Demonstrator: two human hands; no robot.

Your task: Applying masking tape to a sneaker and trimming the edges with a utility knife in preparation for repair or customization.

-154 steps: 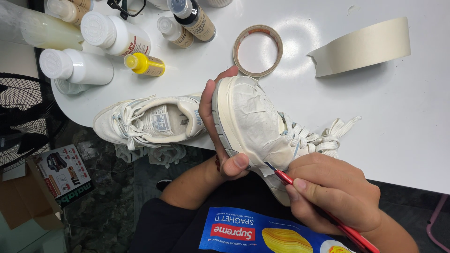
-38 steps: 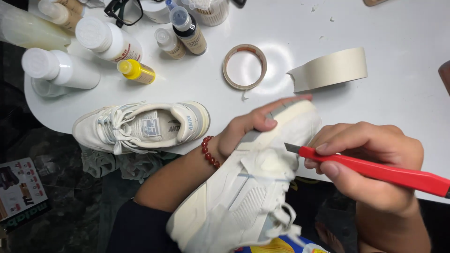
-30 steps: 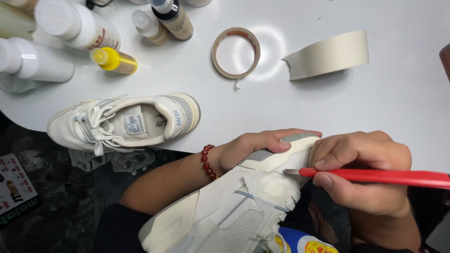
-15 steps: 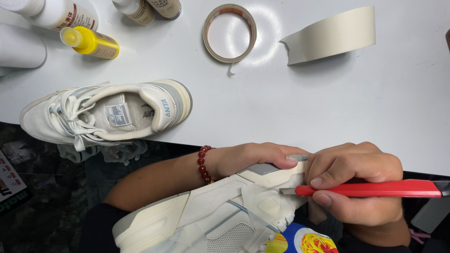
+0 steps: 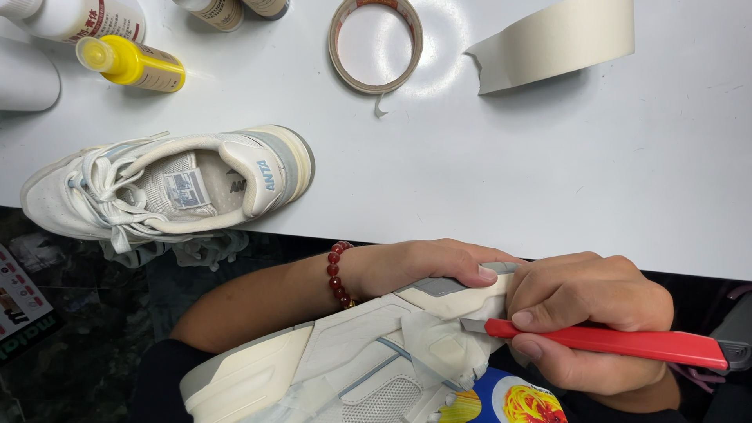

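Head view looks down on a white sneaker (image 5: 345, 368) wrapped in masking tape, held low at the near edge of the bench (image 5: 548, 172). Left hand (image 5: 415, 266) clamps its heel end, thumb pressing the sole. Right hand (image 5: 587, 321) grips a red utility knife (image 5: 619, 343), blade tip at the taped edge. That shoe looks light with a soft upper and slick tape; the stiff sole seems the best hold.

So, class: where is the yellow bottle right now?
The yellow bottle lies on its side at the upper left of the head view, on the white table, above the untaped sneaker.
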